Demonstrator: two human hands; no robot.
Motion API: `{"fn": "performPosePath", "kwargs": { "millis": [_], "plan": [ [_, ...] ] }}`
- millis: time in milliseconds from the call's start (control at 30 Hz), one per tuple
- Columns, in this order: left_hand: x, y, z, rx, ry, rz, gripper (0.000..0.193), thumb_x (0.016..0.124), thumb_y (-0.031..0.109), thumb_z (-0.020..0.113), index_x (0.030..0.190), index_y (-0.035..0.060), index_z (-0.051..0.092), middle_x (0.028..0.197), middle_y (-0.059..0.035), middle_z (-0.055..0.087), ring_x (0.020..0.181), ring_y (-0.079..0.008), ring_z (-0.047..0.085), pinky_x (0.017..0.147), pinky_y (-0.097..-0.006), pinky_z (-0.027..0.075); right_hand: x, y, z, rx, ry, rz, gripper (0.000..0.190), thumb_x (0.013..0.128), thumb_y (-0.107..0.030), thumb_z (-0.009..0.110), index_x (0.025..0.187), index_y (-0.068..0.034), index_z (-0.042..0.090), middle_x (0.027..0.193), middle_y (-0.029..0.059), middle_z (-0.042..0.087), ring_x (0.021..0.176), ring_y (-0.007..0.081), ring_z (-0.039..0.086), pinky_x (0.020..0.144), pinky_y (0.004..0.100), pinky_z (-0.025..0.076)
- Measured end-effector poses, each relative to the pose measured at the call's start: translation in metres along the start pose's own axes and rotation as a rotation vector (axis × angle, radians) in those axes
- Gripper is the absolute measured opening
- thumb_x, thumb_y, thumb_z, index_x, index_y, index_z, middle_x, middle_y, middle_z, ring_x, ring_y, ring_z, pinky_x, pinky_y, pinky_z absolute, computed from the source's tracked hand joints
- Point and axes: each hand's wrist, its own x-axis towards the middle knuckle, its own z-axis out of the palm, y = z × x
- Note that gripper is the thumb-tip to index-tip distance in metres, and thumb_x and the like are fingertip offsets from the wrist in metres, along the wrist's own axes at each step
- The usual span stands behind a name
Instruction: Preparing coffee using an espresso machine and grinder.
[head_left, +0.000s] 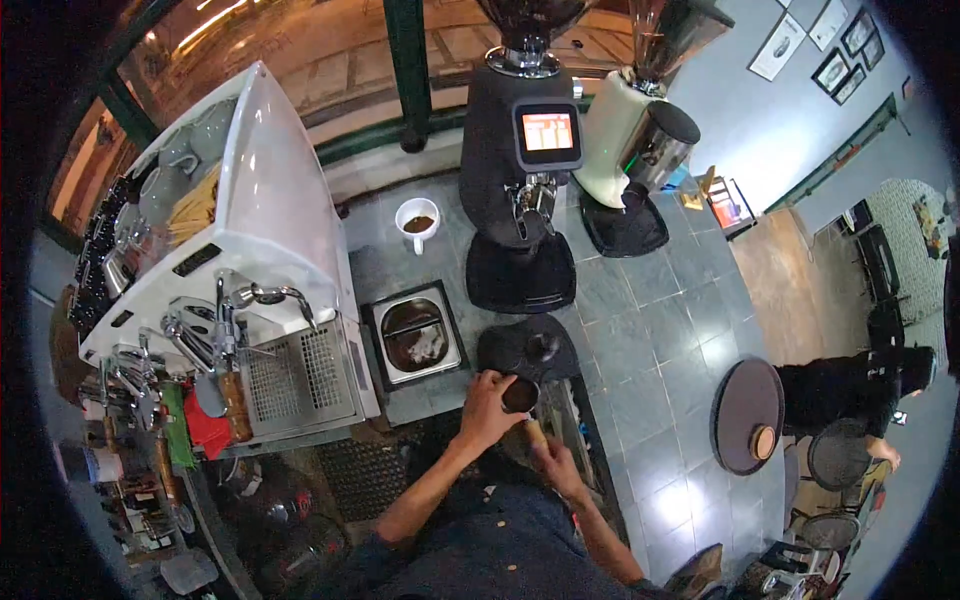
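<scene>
My left hand (486, 411) curls around a round, dark portafilter head (520, 395), thumb and fingers at its rim. My right hand (559, 469) grips the wooden portafilter handle (535, 433). What lies inside the basket is too dark to tell. Just beyond my hands is a black tamping mat (495, 341) with a dark, shiny tamper-like tool (541, 346) on it. To the left, a knock box (416, 337) with a crossbar is set in the counter. Farther back stands a white cup (418, 225) with brown grounds inside.
A white espresso machine (277, 180) fills the left side. A black grinder (499, 150) with a lit screen and a cream grinder (607, 135) stand at the back. On the grey tiled counter (660, 345), a round tray (742, 412) lies at right. A person in black (840, 390) is beyond it.
</scene>
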Motion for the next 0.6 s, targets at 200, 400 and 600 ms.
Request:
{"fn": "performPosePath", "kwargs": {
  "millis": [200, 400, 600],
  "plan": [
    [0.019, 0.045, -0.037, -0.141, 0.128, 0.060, 0.074, 0.065, 0.027, 0.092, 0.130, 0.0071, 0.063, 0.118, -0.0145, 0.054, 0.107, -0.0336, 0.054, 0.096, -0.0427, 0.045, -0.012, -0.024, 0.010, 0.283, -0.157, 0.305, 0.037, 0.105, -0.034, 0.053, 0.123, -0.002, 0.052, 0.083, 0.0038, 0.062, 0.070, 0.0129, 0.061, 0.062, 0.0295, 0.050],
    [0.140, 0.050, -0.051, -0.012, 0.627, 0.208, 0.073, 0.068, 0.024, 0.090, 0.132, 0.0069, 0.060, 0.115, -0.0142, 0.051, 0.105, -0.0317, 0.051, 0.093, -0.0464, 0.042, -0.002, 0.008, 0.012, 0.452, -0.206, 0.379, 0.046, 0.104, -0.032, 0.056, 0.132, 0.003, 0.044, 0.101, 0.0118, 0.068, 0.090, 0.0194, 0.066, 0.083, 0.0335, 0.054],
    [0.214, 0.016, -0.043, 0.152, 0.643, 0.015, 0.082, 0.071, 0.027, 0.089, 0.142, 0.0090, 0.051, 0.128, -0.0177, 0.047, 0.115, -0.0350, 0.049, 0.097, -0.0512, 0.040, 0.001, 0.002, 0.003, 0.402, -0.346, 0.406, 0.045, 0.103, -0.030, 0.058, 0.133, 0.002, 0.046, 0.116, 0.0147, 0.068, 0.103, 0.0211, 0.066, 0.092, 0.0348, 0.052]
  ]
}}
